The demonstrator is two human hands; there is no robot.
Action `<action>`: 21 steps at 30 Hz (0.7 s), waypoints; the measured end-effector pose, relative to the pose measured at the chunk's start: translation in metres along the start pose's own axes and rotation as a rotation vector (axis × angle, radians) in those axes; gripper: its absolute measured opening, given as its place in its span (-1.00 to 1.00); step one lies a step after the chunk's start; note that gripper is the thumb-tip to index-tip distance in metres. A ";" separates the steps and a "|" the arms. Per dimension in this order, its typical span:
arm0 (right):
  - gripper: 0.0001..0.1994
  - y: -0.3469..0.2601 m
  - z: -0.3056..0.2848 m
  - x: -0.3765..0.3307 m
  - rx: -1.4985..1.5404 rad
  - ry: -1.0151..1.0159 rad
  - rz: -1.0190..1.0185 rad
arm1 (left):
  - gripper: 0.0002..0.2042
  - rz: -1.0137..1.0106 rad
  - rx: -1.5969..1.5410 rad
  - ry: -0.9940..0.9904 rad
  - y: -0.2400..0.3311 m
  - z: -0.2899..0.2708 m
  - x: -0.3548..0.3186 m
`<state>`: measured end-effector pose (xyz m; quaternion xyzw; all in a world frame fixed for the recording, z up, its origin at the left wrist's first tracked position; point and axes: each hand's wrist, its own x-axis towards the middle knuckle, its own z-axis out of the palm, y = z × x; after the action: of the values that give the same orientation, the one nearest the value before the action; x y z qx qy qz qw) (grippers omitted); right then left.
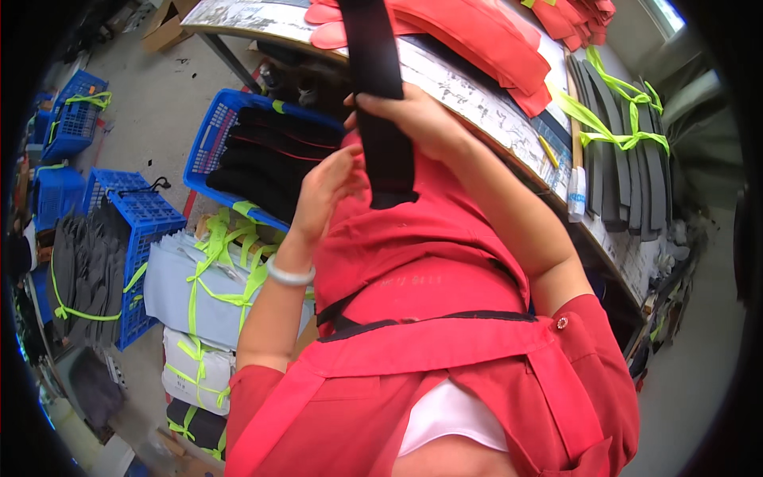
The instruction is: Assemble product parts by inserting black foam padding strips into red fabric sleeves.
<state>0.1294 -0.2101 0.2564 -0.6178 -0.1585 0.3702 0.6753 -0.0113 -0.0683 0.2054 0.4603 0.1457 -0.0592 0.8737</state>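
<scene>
A long black fabric strip (385, 155) hangs in front of my red apron (421, 238), its lower end squared off and its top running out of the picture. My right hand (417, 115) is closed on the strip about midway, with the thumb lying across its face. Just left of the lower part is my left hand (330, 187), open, its fingers loosely stretched toward the strip. It does not appear to grip anything, though some fingertips are hard to make out. A pale bracelet (290, 273) circles the left wrist.
A worn white table (469, 83) carries stacked coral-red cut pieces (485, 40) and dark strips tied with neon ribbon (628, 143). Below it stands a blue crate (199, 159) of black fabric. Left of me are tied light-blue bundles (175, 286) and another blue crate (147, 211).
</scene>
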 end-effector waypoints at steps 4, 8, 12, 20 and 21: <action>-0.56 0.016 0.013 0.006 -0.215 0.063 -0.044 | -0.72 -0.074 -0.030 -0.038 -0.003 0.007 0.022; -0.61 0.016 -0.005 -0.034 -0.401 -0.089 -0.148 | -0.81 -0.035 -0.328 0.124 -0.005 -0.017 0.025; -0.76 0.044 0.020 -0.047 -0.581 0.033 -0.419 | -0.81 0.016 -0.319 0.187 -0.017 -0.014 0.027; -0.77 0.062 0.025 -0.039 -0.575 0.478 -0.450 | -0.79 0.071 -0.454 0.210 -0.021 -0.005 0.034; -0.75 0.065 0.029 -0.040 -0.208 0.364 -0.193 | -0.78 0.103 -0.458 0.234 -0.026 0.002 0.034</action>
<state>0.0632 -0.2194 0.2094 -0.7228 -0.1295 0.1681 0.6576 0.0152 -0.0840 0.1760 0.2611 0.2319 0.0734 0.9342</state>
